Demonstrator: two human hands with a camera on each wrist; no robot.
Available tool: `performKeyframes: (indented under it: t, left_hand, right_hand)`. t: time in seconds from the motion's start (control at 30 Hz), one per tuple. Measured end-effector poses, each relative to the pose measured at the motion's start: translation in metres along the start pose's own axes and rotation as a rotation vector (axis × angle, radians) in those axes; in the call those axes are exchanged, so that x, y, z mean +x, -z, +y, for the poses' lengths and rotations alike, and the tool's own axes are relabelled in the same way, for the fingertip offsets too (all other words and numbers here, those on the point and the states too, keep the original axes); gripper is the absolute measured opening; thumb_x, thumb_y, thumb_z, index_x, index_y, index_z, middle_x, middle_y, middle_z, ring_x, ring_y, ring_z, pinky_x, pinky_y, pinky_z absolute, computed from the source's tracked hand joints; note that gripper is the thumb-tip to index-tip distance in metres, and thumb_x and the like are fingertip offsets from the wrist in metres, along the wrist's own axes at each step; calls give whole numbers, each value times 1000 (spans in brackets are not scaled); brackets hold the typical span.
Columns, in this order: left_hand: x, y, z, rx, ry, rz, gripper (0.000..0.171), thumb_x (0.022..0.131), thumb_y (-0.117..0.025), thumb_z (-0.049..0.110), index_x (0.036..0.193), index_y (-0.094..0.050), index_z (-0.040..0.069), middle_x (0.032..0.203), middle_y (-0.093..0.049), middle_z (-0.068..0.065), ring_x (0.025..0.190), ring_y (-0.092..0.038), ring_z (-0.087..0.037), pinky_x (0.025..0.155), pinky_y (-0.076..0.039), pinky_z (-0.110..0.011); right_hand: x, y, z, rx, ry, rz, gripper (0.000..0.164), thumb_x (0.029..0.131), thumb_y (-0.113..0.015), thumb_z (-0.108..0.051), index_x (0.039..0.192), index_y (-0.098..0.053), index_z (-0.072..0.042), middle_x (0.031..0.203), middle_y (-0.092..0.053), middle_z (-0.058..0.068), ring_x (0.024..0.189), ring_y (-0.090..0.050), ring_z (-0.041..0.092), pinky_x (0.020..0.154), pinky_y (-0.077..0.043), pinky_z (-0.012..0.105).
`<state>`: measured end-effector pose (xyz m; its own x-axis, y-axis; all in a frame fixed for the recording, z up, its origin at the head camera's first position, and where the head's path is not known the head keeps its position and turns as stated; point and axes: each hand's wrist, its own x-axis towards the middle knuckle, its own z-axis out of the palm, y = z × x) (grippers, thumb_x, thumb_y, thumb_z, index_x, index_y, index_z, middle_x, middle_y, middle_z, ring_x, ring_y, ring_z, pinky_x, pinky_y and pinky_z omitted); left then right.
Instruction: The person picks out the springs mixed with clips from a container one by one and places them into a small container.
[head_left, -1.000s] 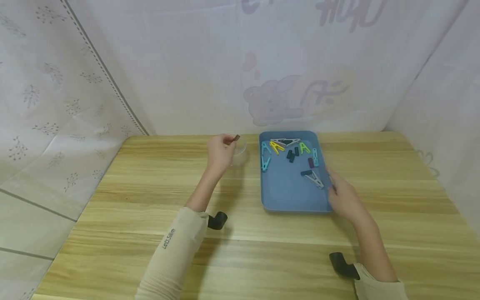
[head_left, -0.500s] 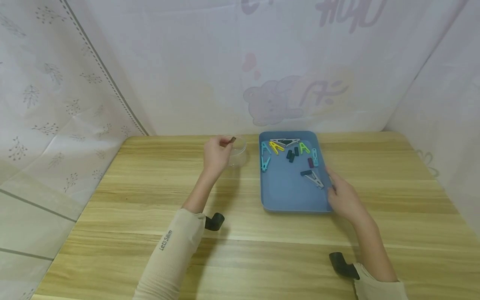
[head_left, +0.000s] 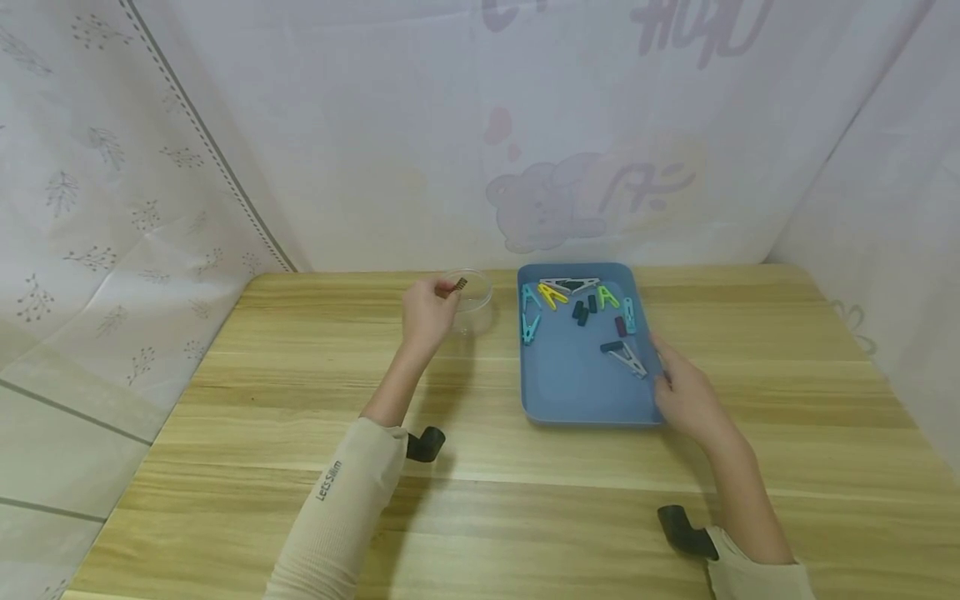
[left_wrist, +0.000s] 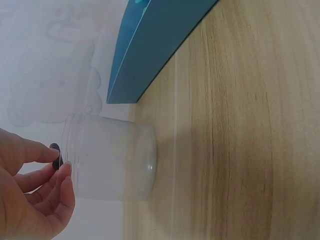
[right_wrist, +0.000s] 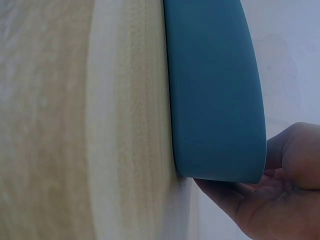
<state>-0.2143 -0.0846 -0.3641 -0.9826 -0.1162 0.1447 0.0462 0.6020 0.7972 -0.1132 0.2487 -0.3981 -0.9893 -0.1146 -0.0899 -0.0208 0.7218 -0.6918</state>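
Note:
Between thumb and fingertips, my left hand pinches a small dark ribbed piece; its exact kind cannot be made out. It is at the rim of a clear plastic jar, which stands upright on the table. Whether the piece touches the rim is unclear. On the right, my right hand grips the side wall of a blue tray, thumb at the rim and fingers outside. The right wrist view shows the tray's outer wall up close, with the fingers partly hidden behind it.
Inside the tray lie a yellow clothes peg, a green peg, blue pegs, grey pegs, several small dark blocks and a dark red one. A patterned curtain hangs behind the wooden table.
My left hand has shifted left and slightly down with the ribbed piece, from over the jar to its near-left rim, uncovering more of the jar. My right hand and the tray stay put.

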Motion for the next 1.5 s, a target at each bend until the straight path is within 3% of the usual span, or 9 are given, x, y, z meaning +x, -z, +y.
performKeyframes:
  t: [0.37,0.7,1.5]
  left_hand:
    - [3,1,2,62,-9,-68,18,94,-66,8,105,-72,-5,99,-73,-17,82,-69,-28,65,-55,-30]
    - [5,0,2,107,-7,-110,17,95,-65,9,105,-72,-4,102,-73,-17,90,-70,-29,74,-57,-35]
    - [5,2,3,73,2,-96,24,95,-62,11,112,-72,-2,105,-72,-16,95,-68,-30,76,-57,-37]
  right_hand:
    - [-1,-1,-1,9,1,3,61,99,-34,2,155,-13,10,156,-19,38,142,-19,58,112,-22,69]
    - [0,-1,1,9,5,-2,61,98,-35,3,155,-13,10,155,-21,39,141,-21,59,111,-24,69]
    - [-1,-1,-1,17,-1,2,62,97,-34,4,155,-13,10,155,-21,39,141,-21,59,111,-25,69]
